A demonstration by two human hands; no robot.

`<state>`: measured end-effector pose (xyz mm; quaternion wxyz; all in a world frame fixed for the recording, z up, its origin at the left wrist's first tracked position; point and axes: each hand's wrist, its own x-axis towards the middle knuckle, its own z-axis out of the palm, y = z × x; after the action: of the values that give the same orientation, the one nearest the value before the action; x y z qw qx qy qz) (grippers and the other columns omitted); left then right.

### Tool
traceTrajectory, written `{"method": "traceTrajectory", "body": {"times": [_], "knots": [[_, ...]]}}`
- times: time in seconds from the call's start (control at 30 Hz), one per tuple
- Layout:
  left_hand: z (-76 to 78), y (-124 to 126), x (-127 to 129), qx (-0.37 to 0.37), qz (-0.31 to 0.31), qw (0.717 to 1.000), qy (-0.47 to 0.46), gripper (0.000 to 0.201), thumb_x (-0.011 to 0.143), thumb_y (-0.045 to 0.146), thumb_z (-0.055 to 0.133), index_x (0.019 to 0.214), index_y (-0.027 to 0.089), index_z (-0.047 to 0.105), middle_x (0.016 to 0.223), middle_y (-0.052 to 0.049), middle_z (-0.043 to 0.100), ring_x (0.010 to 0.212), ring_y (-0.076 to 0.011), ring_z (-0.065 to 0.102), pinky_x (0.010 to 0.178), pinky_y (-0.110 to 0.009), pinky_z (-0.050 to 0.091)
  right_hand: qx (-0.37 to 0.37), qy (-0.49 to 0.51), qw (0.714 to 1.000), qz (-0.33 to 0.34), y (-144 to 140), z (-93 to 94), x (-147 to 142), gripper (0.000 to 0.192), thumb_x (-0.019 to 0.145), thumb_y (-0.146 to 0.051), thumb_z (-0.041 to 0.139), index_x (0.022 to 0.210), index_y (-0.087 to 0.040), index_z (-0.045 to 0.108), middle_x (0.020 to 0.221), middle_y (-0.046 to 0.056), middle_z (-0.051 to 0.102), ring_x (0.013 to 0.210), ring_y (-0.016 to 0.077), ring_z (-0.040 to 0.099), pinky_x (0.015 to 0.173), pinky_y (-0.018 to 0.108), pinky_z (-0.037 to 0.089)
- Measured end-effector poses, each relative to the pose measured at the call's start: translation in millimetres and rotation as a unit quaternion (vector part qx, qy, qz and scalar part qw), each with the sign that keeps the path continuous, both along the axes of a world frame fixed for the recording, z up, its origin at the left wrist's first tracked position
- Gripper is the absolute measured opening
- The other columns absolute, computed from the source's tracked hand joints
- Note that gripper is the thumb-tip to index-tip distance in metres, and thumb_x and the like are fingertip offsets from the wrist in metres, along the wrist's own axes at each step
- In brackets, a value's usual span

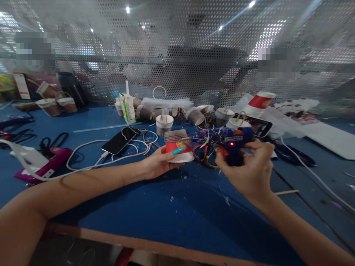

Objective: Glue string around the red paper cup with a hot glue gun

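Observation:
My left hand (159, 162) is closed around a red and white paper cup (184, 152), held upside down above the table. Grey-brown cord is wound about the cup's upper end. In my right hand (253, 166) is a blue hot glue gun (234, 142) with a small red light glowing on its side. Its nozzle points left and meets the cup near the lower edge of the cord; whether it touches I cannot tell. Behind the gun lie scissors (199, 152) with red handles, partly hidden.
Behind the cup stand several cord-wrapped cups (164, 127) and a green and white carton (128, 109). A phone (121, 140) with a white cable lies left, near a purple glue gun (46, 166). Another red and white cup (260, 102) leans at the back right. A perforated metal screen (133, 44) borders the table.

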<state>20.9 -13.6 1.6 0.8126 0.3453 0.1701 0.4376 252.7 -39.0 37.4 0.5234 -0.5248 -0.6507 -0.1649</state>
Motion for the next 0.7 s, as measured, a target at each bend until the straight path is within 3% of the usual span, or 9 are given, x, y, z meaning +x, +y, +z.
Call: {"method": "traceTrajectory", "body": {"times": [0.2,0.37,0.7], "knots": [[1.8,-1,-1,-0.021,0.005,1.0,-0.001,0.065,0.048,0.028,0.097,0.105,0.016,0.07,0.104,-0.007,0.076,0.098,-0.022,0.07,0.096,-0.037,0.052,-0.046,0.01,0.999,-0.017,-4,4.4,-2,0.037,0.074,-0.044,0.068,0.094,-0.026,0.042,0.1,0.011,0.06,0.082,0.0274,0.069,0.065,0.043,0.059],[1.1,0,-3,-0.029,0.006,1.0,0.0,0.058,0.054,0.023,0.093,0.106,0.015,0.069,0.103,-0.008,0.075,0.1,-0.0232,0.07,0.101,-0.041,0.049,-0.029,-0.006,0.999,-0.025,-1,4.1,0,0.038,0.072,-0.044,0.066,0.094,-0.025,0.042,0.097,0.009,0.06,0.071,0.0239,0.067,0.059,0.041,0.058],[2.6,0,-4,-0.044,-0.003,0.999,-0.007,0.054,0.055,0.02,0.092,0.103,0.013,0.069,0.1,-0.007,0.076,0.098,-0.0219,0.071,0.1,-0.039,0.051,-0.026,-0.041,0.998,-0.049,3,3.1,8,0.033,0.074,-0.04,0.064,0.096,-0.023,0.045,0.092,0.009,0.057,0.078,0.0282,0.068,0.066,0.046,0.059]]}}
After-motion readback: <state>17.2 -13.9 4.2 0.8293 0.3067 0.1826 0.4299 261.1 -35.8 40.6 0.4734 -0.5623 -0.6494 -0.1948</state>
